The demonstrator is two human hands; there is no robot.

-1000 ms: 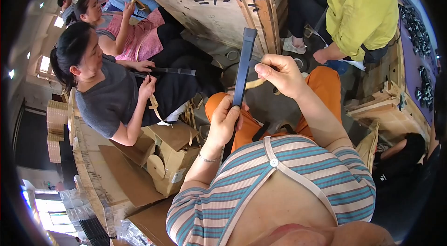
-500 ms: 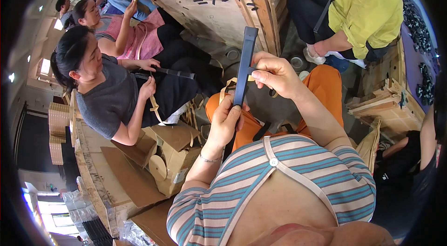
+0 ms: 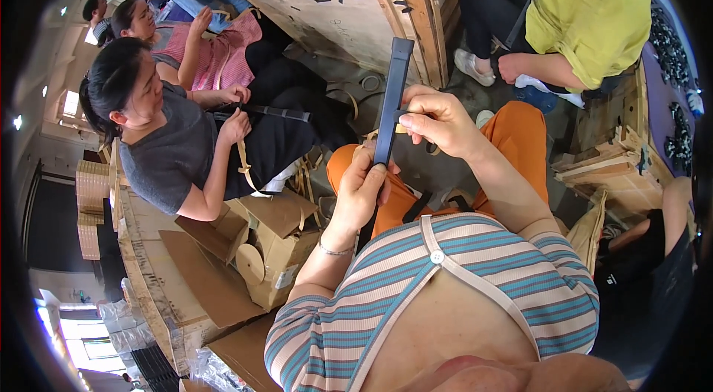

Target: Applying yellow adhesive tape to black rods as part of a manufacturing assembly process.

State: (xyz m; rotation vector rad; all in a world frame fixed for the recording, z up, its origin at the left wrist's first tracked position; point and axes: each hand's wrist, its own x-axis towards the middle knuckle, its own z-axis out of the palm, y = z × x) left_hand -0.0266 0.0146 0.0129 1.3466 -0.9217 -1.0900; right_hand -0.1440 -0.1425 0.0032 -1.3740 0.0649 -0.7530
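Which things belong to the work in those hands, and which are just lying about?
In use:
dark bar, in left fingers
small dark piece, at right fingers
yellowish strip

Apparently just nearby:
open cardboard box
round tan disc
wooden crate

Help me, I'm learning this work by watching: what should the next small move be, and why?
Probably, the right hand should press the small dark tab gently against the long dark bar. The tab sticks out at the bar's side, pinched between thumb and fingers, while the left hand grips the bar's lower part, so it can likely brace the push.
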